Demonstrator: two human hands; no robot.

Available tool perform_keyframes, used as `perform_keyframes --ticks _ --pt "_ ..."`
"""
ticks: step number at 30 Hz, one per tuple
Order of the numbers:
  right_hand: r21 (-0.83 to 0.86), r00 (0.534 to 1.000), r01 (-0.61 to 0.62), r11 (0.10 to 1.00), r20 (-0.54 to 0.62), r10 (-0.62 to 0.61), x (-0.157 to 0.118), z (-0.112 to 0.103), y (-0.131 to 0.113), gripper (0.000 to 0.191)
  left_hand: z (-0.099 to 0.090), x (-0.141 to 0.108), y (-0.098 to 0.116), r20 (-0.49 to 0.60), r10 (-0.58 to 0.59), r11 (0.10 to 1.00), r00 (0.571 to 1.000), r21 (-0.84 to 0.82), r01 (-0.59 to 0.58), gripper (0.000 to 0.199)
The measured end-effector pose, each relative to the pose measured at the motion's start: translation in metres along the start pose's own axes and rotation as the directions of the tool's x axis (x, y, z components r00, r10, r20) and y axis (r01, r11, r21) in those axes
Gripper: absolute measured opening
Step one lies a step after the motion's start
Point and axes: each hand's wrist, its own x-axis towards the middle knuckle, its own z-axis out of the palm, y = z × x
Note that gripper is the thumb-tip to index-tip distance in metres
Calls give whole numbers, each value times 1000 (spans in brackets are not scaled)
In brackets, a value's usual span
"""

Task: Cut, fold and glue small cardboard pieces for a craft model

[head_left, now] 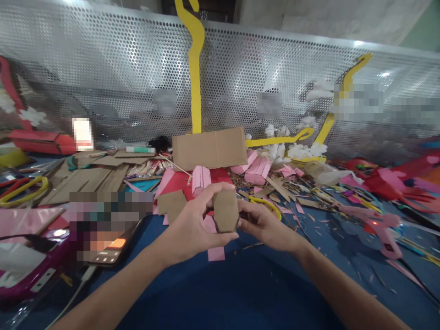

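Near the middle of the view, my left hand is wrapped round a small brown cardboard box with a many-sided face, its thumb below and fingers above. From the right, the curled fingers of my right hand pinch the box's right edge. Part of its far side is hidden behind my hands. A pink paper strip shows just below the box. Behind it, a pink box-like piece with dark lines stands on red paper.
A pink glue gun with a lit red light lies at the right. At the left are a phone with a cable and a purple case. Cardboard, yellow strips and paper scraps sit before a perforated metal panel.
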Motion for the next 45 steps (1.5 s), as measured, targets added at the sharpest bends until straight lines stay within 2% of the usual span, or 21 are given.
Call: perform_keyframes --ticks 5,10,13,15,19,21,22,24,26,27,30,32,34,38,45 --pt "6 1000 -5 1000 1 5 1 0 -4 32 -1 0 0 16 -14 1000 1000 23 13 77" --pt "9 1000 -13 1000 -16 13 0 3 -20 36 -2 0 -3 -29 9 997 1000 76 -7 76" --pt "59 997 13 998 -78 -8 2 11 -24 46 -1 0 -2 9 24 981 1000 190 -25 71" --pt "88 991 -2 996 -131 13 3 18 -22 44 0 -1 -3 32 -3 966 999 258 -6 69" --pt "52 981 -42 998 -189 51 4 24 -14 37 1 1 -10 5 -73 964 997 258 69 84" --pt "38 973 -33 999 -227 40 3 23 -11 35 -1 3 -17 -6 -58 967 998 248 58 89" --pt "38 969 -21 999 -247 30 3 22 -10 33 -2 4 -20 -14 -44 966 999 256 46 85" --pt "65 958 16 998 -288 3 2 20 -8 30 -6 6 -26 -28 18 954 999 300 -8 53" --pt "164 946 76 983 -323 -19 2 20 -7 28 -9 8 -30 -2 144 924 990 358 -134 15" --pt "242 939 112 964 -345 -22 2 20 -7 26 -10 9 -31 23 227 898 974 381 -218 8" --pt "489 914 207 848 -406 12 2 21 -9 22 -12 11 -31 69 467 783 881 430 -449 12" --pt "586 904 233 776 -425 50 1 21 -11 21 -12 11 -29 71 558 714 827 466 -522 16" --pt "642 896 239 728 -435 89 1 19 -13 22 -12 10 -25 83 600 660 796 511 -550 19" --pt "690 871 240 683 -464 163 4 16 -12 28 -12 7 -19 120 606 591 786 594 -546 21" --pt "664 836 220 714 -506 213 10 14 -9 28 -9 4 -15 114 604 566 788 635 -526 19"
